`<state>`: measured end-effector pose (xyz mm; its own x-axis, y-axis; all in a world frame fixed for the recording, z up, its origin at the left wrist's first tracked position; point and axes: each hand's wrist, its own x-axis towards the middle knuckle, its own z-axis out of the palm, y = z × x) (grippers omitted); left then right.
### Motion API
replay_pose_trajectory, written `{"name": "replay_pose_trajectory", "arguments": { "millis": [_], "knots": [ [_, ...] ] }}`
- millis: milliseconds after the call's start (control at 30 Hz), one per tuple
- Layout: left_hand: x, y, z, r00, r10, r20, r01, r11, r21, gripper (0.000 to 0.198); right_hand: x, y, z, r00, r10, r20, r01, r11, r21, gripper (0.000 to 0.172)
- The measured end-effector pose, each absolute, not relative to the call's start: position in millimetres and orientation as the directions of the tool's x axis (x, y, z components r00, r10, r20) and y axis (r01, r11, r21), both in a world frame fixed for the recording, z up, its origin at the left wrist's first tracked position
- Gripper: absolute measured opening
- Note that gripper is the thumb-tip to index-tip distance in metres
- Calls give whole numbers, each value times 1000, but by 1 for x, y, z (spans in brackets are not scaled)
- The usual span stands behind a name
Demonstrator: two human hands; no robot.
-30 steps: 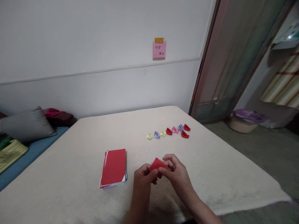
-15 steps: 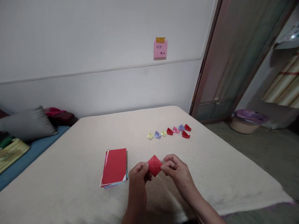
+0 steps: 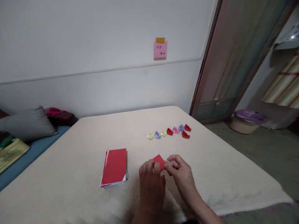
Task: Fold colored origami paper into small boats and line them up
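A small folded piece of red paper [image 3: 159,160], shaped like a diamond, is held just above the cloth-covered surface. My right hand [image 3: 179,169] pinches its right corner between thumb and fingertips. Over its left and lower part lies my left hand [image 3: 151,177], back up, fingers bent across the paper; the thumb's contact is partly hidden. Left of my hands rests a stack of coloured paper [image 3: 114,166] with a red sheet on top. Beyond the hands stand several small folded paper boats [image 3: 169,131] in red, pink, yellow and purple.
A pale textured cloth [image 3: 70,174] covers the broad surface. Behind it a white wall carries a taped pink note [image 3: 160,49]. At left are a grey pillow [image 3: 30,123] and a blue mat. A bin with a purple liner [image 3: 247,119] stands on the floor at right.
My left hand has turned over and moved right, its fingers now covering part of the red paper. The paper and my right hand have shifted slightly right.
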<state>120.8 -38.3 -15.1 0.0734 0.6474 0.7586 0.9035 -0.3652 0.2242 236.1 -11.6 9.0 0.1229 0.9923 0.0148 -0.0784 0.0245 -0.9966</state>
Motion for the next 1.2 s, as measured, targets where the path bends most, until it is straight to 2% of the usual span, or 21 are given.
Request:
{"name": "replay_pose_trajectory", "arguments": {
  "millis": [67, 133, 167, 233, 300, 367, 467, 533, 633, 833, 967, 1200],
  "knots": [
    [123, -38, -17, 64, 616, 785, 930, -322, 177, 15, 236, -14, 11, 95, 995, 11, -95, 20, -995, 19],
    [121, -38, -16, -7, 611, 792, 922, -302, 241, 12, 236, -17, 13, 39, 999, 25, -148, 30, -988, 19],
    [119, -38, -14, -66, 630, 774, 897, -301, 322, 12, 236, -18, 14, 13, 999, 41, -177, 43, -983, 19],
    [113, -37, -9, -231, 714, 661, 766, -285, 576, 12, 237, -20, 16, 2, 998, 68, -207, 67, -976, 20],
    [106, -36, -4, -376, 831, 411, 483, -203, 852, 13, 236, -19, 15, 35, 997, 66, -192, 72, -979, 20],
    [101, -34, -2, -400, 905, 146, 124, -104, 987, 15, 234, -17, 13, 35, 999, 39, -184, 45, -982, 21],
    [98, -33, 1, -313, 945, -93, -321, -13, 947, 15, 229, -14, 7, -52, 999, 4, -214, -7, -977, 24],
    [99, -34, 2, -245, 959, -145, -444, 22, 896, 14, 226, -14, 5, -92, 996, -10, -231, -32, -972, 25],
    [103, -37, 5, -182, 972, -150, -456, 52, 889, 13, 223, -15, 6, -126, 992, -15, -231, -44, -972, 21],
    [103, -34, 9, -108, 978, -178, -360, 129, 924, 18, 227, -14, 12, -110, 994, -15, -204, -38, -978, 14],
    [97, -34, 14, -110, 975, -195, -349, 146, 926, 22, 231, -13, 14, -143, 990, 4, -156, -19, -988, 9],
    [95, -35, 12, -111, 979, -172, -332, 126, 935, 16, 233, -14, 14, -197, 980, 26, -116, 3, -993, 5]
  ]
}}
